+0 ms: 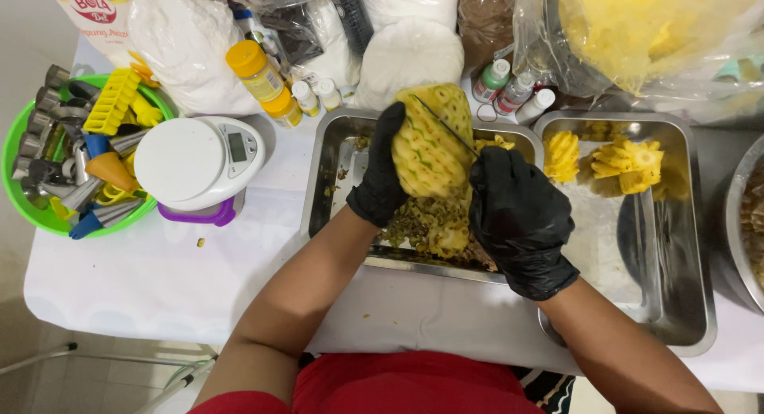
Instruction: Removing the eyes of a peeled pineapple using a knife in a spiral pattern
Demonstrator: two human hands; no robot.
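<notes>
Two gloved hands on one peeled pineapple (430,143), held upright over the left steel tray (334,155). Left hand (380,175) wraps its side, fingers closed on it. Right hand (519,215) is clenched on a knife (446,128), blade laid across the fruit. Diagonal eye grooves cover most of the visible face; far side unseen. Trimmings pile (434,223) sits below. Finished pieces (629,163) lie in the right tray (676,223).
</notes>
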